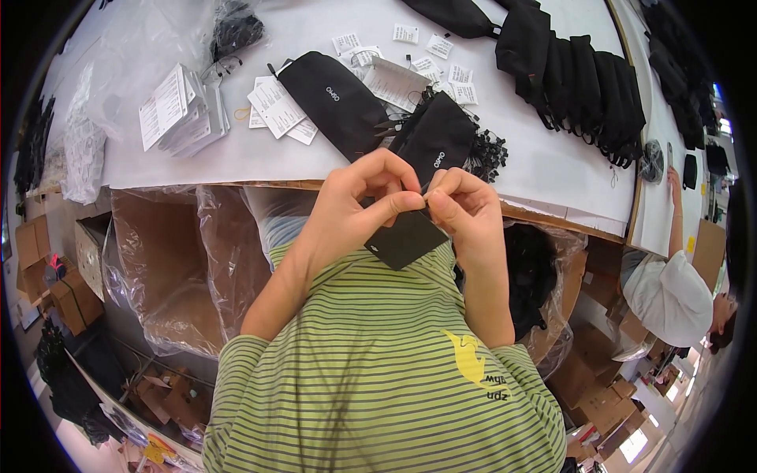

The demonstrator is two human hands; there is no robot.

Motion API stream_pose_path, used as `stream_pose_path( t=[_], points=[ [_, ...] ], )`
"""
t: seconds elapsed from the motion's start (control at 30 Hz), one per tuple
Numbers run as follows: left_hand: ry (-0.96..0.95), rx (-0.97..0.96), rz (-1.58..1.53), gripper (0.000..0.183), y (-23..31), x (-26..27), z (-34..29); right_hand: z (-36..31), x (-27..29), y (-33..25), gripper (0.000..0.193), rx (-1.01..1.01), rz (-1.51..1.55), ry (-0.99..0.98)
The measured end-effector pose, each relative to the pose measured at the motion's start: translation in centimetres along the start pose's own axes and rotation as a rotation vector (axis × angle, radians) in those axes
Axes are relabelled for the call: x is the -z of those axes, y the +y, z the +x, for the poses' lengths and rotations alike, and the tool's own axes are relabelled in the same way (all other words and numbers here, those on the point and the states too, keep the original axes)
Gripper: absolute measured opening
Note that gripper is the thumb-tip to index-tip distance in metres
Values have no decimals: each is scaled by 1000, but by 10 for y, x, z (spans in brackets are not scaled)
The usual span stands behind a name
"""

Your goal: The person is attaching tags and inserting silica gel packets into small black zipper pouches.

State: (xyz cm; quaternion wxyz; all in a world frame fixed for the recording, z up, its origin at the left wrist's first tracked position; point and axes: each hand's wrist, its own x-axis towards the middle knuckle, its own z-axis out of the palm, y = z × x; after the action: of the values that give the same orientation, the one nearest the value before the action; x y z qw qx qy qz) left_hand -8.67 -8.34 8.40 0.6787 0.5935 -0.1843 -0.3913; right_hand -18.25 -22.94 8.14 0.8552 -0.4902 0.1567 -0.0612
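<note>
Both my hands meet in front of my chest, just off the table's near edge. The thumb and forefinger of my left hand (371,193) are pinched at the upper end of a black card hang tag (406,239); what lies between them is too small to make out. My right hand (465,201) pinches at the tag's top corner, fingertips close to the left ones. Below the fingers the tag hangs tilted. Just beyond my hands lies a black fabric pouch (441,130) with pale lettering, and left of it a second black pouch (323,94).
White printed labels (406,33) are scattered behind the pouches, with a stack of white cards (177,110) at left. Black tag cords (489,154) lie heaped at right. Black pouches (579,79) form a row at far right. A plastic-lined carton (169,260) stands below the table.
</note>
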Motion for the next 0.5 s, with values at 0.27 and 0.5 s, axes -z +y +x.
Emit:
stream_pose_path(
  t=[0.27, 0.5],
  points=[
    [-324, -409, 522, 11, -17, -42, -9, 26, 23, 6, 38, 168, -1356, 299],
    [-550, -307, 506, 12, -16, -46, -11, 16, 34, 10, 22, -62, -1364, 273]
  ],
)
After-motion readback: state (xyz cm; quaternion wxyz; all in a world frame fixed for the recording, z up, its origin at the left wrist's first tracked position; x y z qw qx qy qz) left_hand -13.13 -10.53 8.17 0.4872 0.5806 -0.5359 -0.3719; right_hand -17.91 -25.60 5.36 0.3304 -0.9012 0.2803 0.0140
